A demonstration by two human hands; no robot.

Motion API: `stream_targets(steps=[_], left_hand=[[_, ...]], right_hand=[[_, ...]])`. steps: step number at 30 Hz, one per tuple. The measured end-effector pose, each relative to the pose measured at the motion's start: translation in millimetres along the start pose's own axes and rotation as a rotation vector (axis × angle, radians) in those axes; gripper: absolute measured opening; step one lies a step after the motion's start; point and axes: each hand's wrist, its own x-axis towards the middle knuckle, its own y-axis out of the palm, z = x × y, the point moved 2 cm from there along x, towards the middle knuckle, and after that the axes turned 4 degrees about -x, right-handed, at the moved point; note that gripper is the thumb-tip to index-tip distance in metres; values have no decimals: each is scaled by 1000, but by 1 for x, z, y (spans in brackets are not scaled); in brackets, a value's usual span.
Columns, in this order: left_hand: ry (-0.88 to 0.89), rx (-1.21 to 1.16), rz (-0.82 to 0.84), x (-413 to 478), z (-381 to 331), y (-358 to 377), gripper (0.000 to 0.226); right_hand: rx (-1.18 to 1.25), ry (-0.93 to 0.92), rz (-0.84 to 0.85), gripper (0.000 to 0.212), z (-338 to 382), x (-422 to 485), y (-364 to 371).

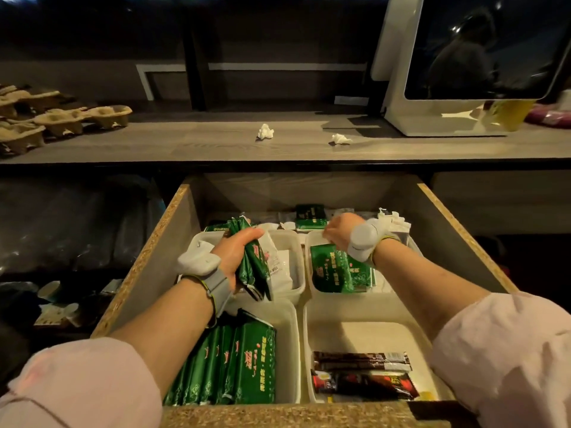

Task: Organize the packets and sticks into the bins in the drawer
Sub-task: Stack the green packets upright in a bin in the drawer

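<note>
An open wooden drawer (pixel 145 257) holds four white bins. My left hand (pixel 236 253) grips a bunch of green packets (pixel 255 267) over the far left bin (pixel 292 242), which also holds white packets. My right hand (pixel 338 231) reaches down into the far right bin (pixel 312 242), fingers bent onto a green packet (pixel 336 271) lying there; the fingertips are hidden. The near left bin (pixel 289 350) holds a row of green packets (pixel 228 366). Dark brown sticks (pixel 361 375) lie in the near right bin (pixel 355 313).
More green and white packets (pixel 310 216) lie loose at the drawer's back. On the counter above sit two crumpled tissues (pixel 265 132), cardboard cup carriers (pixel 61 118) at left and a white screen terminal (pixel 448 72) at right.
</note>
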Motion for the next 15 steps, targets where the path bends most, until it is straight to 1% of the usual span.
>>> stream_targets(steps=[2,3,4,6,8,10,11,13,15], left_hand=[[4,7,46,-2,3,4,4],[-3,7,70,-1,6,5,9],[-7,9,85,-2,7,5,14],[-3,15,108,-2,9,7,23],[-14,27,117,0,10,6,36],[-30,35,122,0,12,5,47],[-27,33,119,1,12,4,48],[-15,22,126,-1,11,4,48],[4,17,125,-1,9,3,46]], right_hand=[[-371,108,45,33,-22,7,-1],[-465,126,77,33,-28,6,-1],[-490,97,84,34,-31,7,2],[-416,46,107,40,-34,10,8],[-360,0,87,48,-35,10,18],[-417,0,85,45,-39,11,26],[-439,11,93,42,-39,11,29],[-406,31,105,42,-38,13,31],[-346,58,136,51,-32,14,27]])
